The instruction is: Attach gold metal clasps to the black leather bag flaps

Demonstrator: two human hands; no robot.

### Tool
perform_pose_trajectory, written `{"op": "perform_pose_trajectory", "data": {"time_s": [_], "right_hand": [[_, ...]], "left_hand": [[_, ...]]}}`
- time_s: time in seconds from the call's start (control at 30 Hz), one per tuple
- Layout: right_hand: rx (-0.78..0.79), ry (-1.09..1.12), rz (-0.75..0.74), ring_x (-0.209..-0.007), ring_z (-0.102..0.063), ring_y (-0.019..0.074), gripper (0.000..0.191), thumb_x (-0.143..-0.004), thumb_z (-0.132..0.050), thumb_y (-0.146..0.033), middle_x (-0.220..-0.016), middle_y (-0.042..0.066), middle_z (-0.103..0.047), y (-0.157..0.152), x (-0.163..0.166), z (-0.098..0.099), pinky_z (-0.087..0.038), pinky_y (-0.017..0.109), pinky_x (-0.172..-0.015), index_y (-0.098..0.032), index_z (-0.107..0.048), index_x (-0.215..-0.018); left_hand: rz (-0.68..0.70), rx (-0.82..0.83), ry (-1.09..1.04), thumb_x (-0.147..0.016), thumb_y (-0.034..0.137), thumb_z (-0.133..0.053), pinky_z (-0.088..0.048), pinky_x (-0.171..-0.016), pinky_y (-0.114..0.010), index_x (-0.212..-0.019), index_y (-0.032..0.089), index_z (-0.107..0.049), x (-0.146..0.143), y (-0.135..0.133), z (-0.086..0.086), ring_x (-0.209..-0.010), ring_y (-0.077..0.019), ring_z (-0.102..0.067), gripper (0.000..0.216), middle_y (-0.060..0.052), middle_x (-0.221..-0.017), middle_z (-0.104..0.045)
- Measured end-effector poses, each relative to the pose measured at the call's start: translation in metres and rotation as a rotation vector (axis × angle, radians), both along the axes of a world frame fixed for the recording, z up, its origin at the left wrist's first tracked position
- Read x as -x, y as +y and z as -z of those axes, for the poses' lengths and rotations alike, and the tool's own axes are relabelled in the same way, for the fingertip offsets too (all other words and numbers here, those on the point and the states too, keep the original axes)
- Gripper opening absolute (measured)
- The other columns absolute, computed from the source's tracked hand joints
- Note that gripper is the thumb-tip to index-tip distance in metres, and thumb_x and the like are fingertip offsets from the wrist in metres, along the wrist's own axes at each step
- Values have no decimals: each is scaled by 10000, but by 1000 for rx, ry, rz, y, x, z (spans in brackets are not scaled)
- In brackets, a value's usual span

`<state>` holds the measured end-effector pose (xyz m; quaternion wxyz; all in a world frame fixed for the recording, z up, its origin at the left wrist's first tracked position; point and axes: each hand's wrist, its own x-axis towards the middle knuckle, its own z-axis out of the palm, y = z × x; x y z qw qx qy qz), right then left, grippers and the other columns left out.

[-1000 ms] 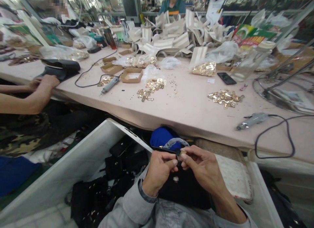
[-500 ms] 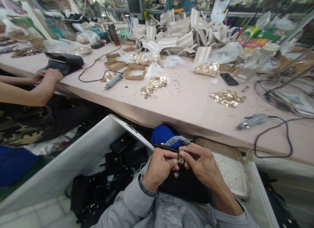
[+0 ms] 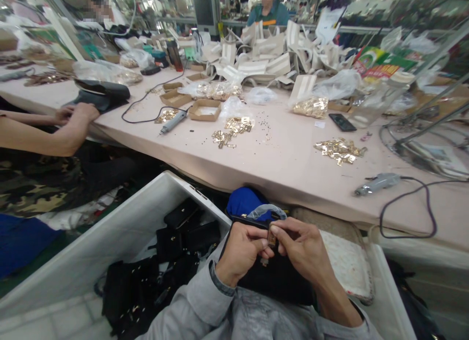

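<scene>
Both hands meet in one grip: the left hand (image 3: 244, 249) and the right hand (image 3: 302, 247) pinch a single small gold clasp (image 3: 271, 236) between thumbs and fingertips, closed on it, right over a black bag (image 3: 278, 284) lying in the lap. Just beyond the grip sit a blue cloth (image 3: 244, 201) and a clear plastic wrap (image 3: 266, 211). Left of it, a white bin (image 3: 110, 242) holds several more black bags. Farther ahead, the counter (image 3: 278, 159) carries two grey electric screwdrivers (image 3: 377, 183), one phone (image 3: 342, 122) and three loose heaps of gold fittings (image 3: 339, 150). No writing is legible. A co-worker's hand (image 3: 78, 116) rests far left.
</scene>
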<state>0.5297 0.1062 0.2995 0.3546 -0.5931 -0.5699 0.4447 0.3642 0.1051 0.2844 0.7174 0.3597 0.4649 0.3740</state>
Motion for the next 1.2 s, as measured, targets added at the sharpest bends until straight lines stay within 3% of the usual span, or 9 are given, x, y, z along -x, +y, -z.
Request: {"op": "perform_pose_trajectory", "data": {"time_s": [0.53,0.7,0.97,1.07,1.2], "right_hand": [[-194,-60,-66,-636,-588,146,173,-935,-672,-313,-713,13,-631,-7,-5,9,-422,258,-554,-210,-765,-832],[-247,-121,-115,-633,-600,144,147,-934,-670,-273,-727,12,-655,-7,-7,8,-422,265,-567,-213,-776,-852],[-354,-153,-119,-647,-608,147,150,-921,-657,-198,-723,15,-665,-7,-6,3,-433,280,-628,-206,-776,-830],[-335,-113,-103,-666,-618,152,145,-930,-662,-233,-744,19,-671,-9,-7,6,-446,279,-641,-207,-772,-839],[-179,9,-80,-633,-618,145,165,-950,-653,-285,-715,4,-645,-9,-10,10,-458,267,-613,-216,-761,-847]], "left_hand": [[-34,95,-153,-670,254,-788,-578,-585,-248,-799,45,-829,-1,-10,0,-587,-164,-713,249,-138,-719,-780],[-84,113,-91,-696,347,-839,-560,-529,-226,-729,43,-809,-7,-12,2,-542,-165,-710,308,-151,-679,-775],[-125,67,-50,-701,379,-866,-586,-547,-242,-804,50,-837,-14,-17,4,-527,-153,-690,346,-131,-652,-763],[-126,28,-68,-733,367,-859,-574,-548,-220,-823,63,-842,-14,-19,3,-540,-137,-680,318,-112,-652,-755],[-103,16,-127,-741,349,-859,-562,-561,-191,-837,67,-844,-13,-19,2,-565,-117,-669,298,-113,-688,-761]]}}
